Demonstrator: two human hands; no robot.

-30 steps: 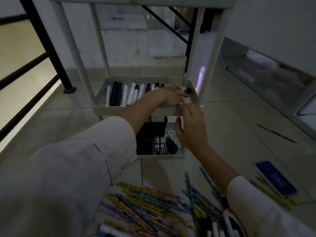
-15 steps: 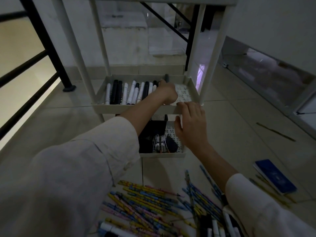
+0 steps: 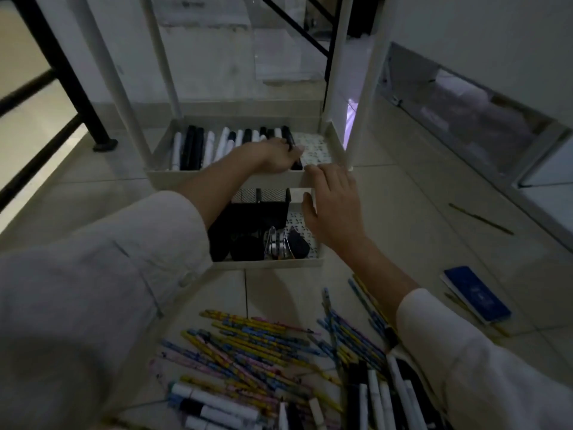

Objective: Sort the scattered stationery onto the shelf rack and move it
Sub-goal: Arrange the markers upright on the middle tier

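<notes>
A white shelf rack (image 3: 336, 72) stands on the tiled floor. A row of black and white markers (image 3: 214, 145) lies in its middle tray (image 3: 223, 178). My left hand (image 3: 273, 158) reaches over the row's right end, its fingers holding a black marker (image 3: 289, 141) that lies there. My right hand (image 3: 335, 206) rests with straight fingers on the tray's front rim, thumb below it. On the floor in front lie several patterned pencils (image 3: 248, 346) and loose markers (image 3: 375, 395).
The bottom tray (image 3: 273, 262) holds a black mesh holder (image 3: 248, 212) and binder clips (image 3: 277, 243). To the right on the floor lie a blue notebook (image 3: 476, 293) and a thin stick (image 3: 480, 218). A black railing (image 3: 71, 72) stands at left, a wall at right.
My left hand has drawn back from the tray's rear right corner and brought the black marker down flat at the right end of the row. My right hand stays at the front rim.
</notes>
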